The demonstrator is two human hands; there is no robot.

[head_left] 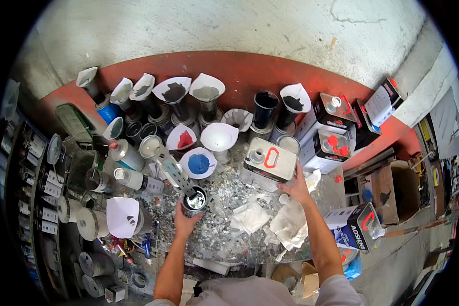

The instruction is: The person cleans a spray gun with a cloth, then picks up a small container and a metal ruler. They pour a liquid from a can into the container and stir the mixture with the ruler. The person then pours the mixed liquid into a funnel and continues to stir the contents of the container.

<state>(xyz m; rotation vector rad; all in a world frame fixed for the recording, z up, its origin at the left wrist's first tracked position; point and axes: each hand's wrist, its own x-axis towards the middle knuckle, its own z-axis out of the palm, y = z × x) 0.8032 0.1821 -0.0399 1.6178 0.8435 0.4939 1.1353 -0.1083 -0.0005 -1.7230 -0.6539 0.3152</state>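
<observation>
My left hand (pixel 186 222) is wrapped round a small cup of dark paint (pixel 195 199) on the worktable. A perforated metal stirring stick (pixel 173 168) leans in that cup. Over to the right, my right hand (pixel 297 188) grips the near right corner of a rectangular metal can (pixel 280 162) with a red handle and an uncapped-looking spout. A small round white cap (pixel 284 199) lies just below this hand. Crumpled white cloths (pixel 289 224) are spread nearby. Paper strainers with blue paint (pixel 199 163) and red paint (pixel 181 137) stand beyond the cup.
Several cups with paper strainers (pixel 207 92) line the back before a red panel (pixel 229 64). More metal cans (pixel 327 148) stand at the right. Bottles (pixel 126 154) and a strainer-topped pot (pixel 123 217) are at the left, near spray guns (pixel 147 246). The tabletop (pixel 217 224) is paint-spattered.
</observation>
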